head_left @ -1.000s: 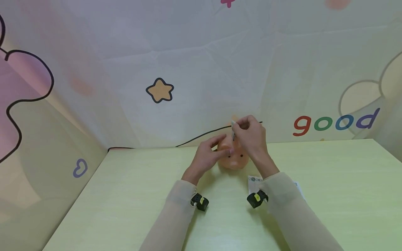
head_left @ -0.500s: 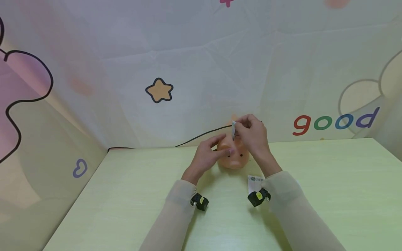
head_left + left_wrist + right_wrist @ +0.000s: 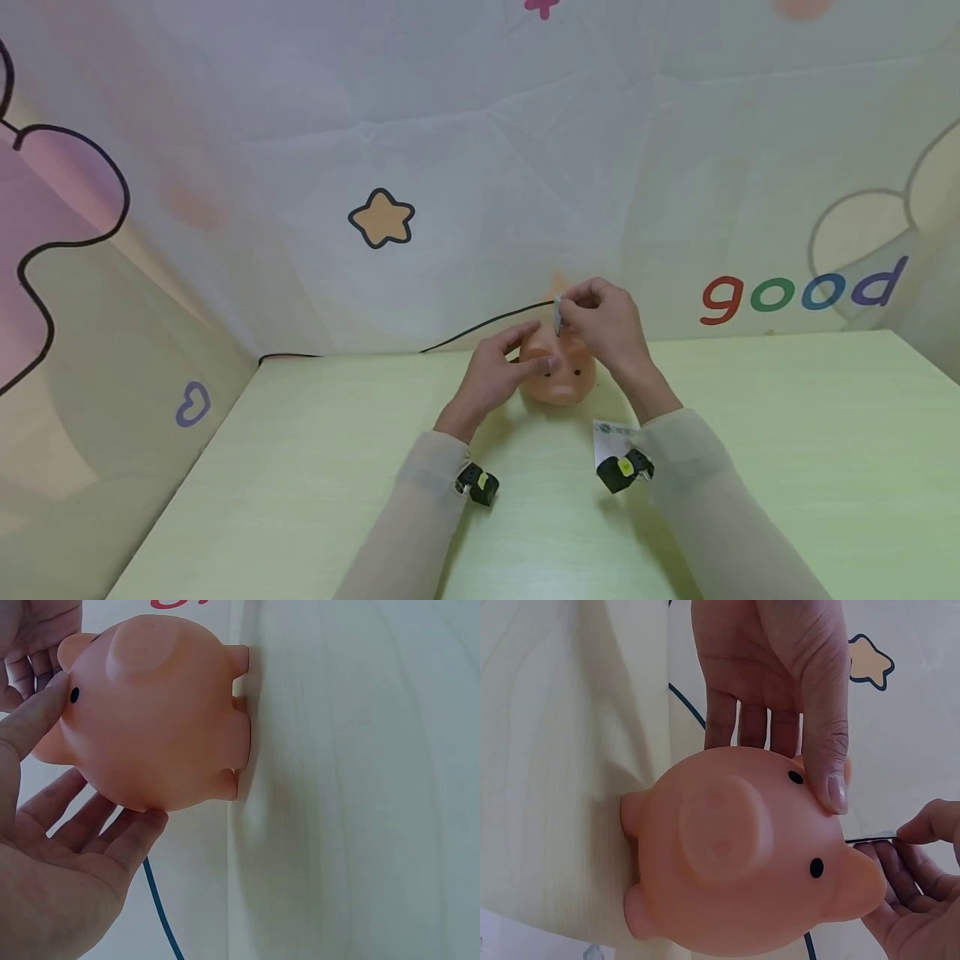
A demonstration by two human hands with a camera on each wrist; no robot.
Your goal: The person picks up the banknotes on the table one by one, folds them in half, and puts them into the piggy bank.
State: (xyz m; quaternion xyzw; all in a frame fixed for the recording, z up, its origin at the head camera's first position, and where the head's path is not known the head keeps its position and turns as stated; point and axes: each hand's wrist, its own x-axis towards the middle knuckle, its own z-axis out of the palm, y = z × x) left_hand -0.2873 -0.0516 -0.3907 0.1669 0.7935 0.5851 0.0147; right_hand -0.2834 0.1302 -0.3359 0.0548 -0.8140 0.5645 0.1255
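Note:
An orange-pink piggy bank (image 3: 562,388) stands on its feet on the table, its snout toward me. My left hand (image 3: 495,371) holds it from the left, thumb on its face near one eye and fingers round its side. With thumb and fingertips, my right hand (image 3: 606,323) pinches a thin, pale folded slip of paper (image 3: 557,315) upright over the top of the pig's head. In the right wrist view the slip's dark edge (image 3: 866,840) meets the pig behind its ears. Whether its lower end is inside a slot is hidden there.
A white printed paper (image 3: 611,439) lies on the pale table (image 3: 337,483) in front of the pig, partly covered by the right wrist. Close behind the pig rises a backdrop sheet (image 3: 487,192) with a star and lettering.
The slip's top sits slightly lower above the pig, and my right wrist and sleeve have shifted a little to the right. My left hand and the piggy bank hold their place.

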